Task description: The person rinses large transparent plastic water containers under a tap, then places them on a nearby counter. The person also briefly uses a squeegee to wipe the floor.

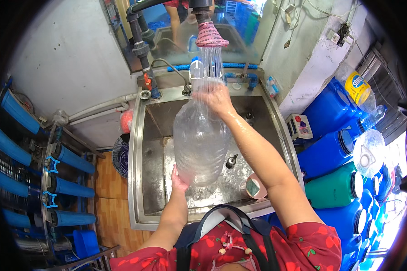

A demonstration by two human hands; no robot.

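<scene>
A large clear plastic water bottle (201, 145) is tilted over the stainless steel sink (152, 169). My left hand (180, 181) cups its lower left side. Around the bottle's upper end curls my right hand (217, 98), its fingers partly hidden by falling water. The water streams from a pink-wrapped outlet (211, 36) directly above and runs over this hand and the bottle. A pink round container (257, 186) with a green sponge (252, 187) sits at the sink's near right. A dark nozzle fitting (231, 161) stands right of the bottle.
A grey pipe with a red-handled valve (147, 81) rises at the back left. Blue filter housings (75, 188) line the left side. Blue drums (325, 145) and a green drum (335, 188) are stacked at right. Brushes (197, 67) stand on the sink's back ledge.
</scene>
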